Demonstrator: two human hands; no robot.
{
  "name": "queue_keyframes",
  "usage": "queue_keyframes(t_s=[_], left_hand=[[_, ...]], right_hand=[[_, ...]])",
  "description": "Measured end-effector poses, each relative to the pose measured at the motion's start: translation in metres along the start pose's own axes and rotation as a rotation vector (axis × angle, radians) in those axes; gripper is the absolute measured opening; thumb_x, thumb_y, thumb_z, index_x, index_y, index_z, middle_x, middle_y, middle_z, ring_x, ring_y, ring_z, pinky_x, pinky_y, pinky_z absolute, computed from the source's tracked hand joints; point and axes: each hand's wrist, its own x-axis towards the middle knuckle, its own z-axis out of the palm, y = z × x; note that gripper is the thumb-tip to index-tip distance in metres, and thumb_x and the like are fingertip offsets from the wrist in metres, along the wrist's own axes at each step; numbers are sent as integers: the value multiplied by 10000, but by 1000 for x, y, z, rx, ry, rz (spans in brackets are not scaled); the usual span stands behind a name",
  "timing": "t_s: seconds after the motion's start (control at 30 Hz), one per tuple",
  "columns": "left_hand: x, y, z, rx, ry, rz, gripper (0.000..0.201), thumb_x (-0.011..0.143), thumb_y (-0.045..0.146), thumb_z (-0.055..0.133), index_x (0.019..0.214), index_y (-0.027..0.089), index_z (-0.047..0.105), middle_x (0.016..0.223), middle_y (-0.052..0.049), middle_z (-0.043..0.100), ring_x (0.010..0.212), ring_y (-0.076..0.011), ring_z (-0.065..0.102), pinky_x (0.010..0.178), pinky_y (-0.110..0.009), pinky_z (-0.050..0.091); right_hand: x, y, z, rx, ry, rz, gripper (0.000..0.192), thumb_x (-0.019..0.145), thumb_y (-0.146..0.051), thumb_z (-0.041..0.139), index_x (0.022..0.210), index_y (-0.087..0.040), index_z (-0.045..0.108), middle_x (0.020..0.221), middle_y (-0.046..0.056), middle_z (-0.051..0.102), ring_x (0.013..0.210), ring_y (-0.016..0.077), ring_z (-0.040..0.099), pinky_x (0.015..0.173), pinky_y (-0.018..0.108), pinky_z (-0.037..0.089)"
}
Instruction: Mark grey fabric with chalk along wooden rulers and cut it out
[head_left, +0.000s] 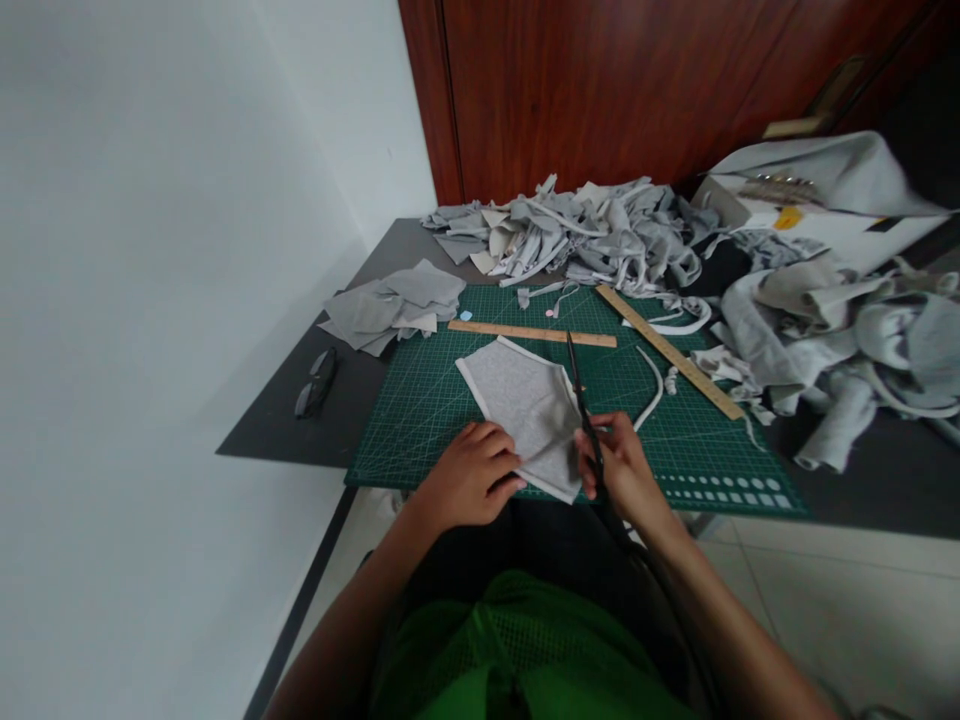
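By the near edge of the green cutting mat (427, 400), here's the grey fabric piece (525, 385), left hand (480, 472) at its left side, fingers curled, pinching or resting, I can't tell; right hand (621, 462), wrapped around black scissors (579, 395), at its right! Beyond, a wooden ruler (525, 331) runs crosswise; glasses (316, 383) sit near the tabletop's (337, 435) left edge, scraps (555, 238) heap along the far edge.

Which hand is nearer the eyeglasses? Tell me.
Left. The left hand is right of the eyeglasses and closer to the body; the right hand, holding scissors, is farther right.
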Motion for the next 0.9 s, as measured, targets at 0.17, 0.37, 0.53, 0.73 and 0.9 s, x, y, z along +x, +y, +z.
queue_keyframes(t_s=[0.17,0.37,0.53,0.73,0.9], left_hand=[[-16,-12,-5,-64,46,26,165,961,281,649,1081,191,717,1176,-74,715,1252,-265,612,1083,-455,473],[-12,-12,-6,38,-17,-58,395,982,405,631,1298,169,655,1398,-140,642,1404,-326,529,1214,-536,397],[-10,-7,-8,39,-90,-6,484,981,441,636,1395,193,597,1489,-121,585,1514,-340,399,1266,-560,316],[-19,-7,-5,12,-44,26,320,969,442,655,1127,164,673,1275,-121,685,1422,-320,495,1208,-491,400],[-24,-2,-3,68,-31,36,548,959,516,660,1385,178,589,1328,-134,656,1366,-333,519,1172,-523,425]], right_hand=[[-31,-1,-6,-25,-283,148,482,847,-504,786,1057,-278,416,632,-153,501,365,48,412,305,154,392],[-54,-5,2,112,-293,493,578,768,-589,823,1055,-270,436,664,-132,517,374,28,357,270,130,336],[-42,-10,4,206,-124,501,649,658,-588,900,998,-267,449,642,-128,509,389,27,351,277,113,301],[-35,-13,1,229,-108,501,651,637,-564,925,981,-265,461,635,-128,506,389,23,340,281,112,301],[-36,-13,1,232,-109,509,637,643,-544,922,993,-262,472,642,-122,506,391,23,341,277,111,295]])
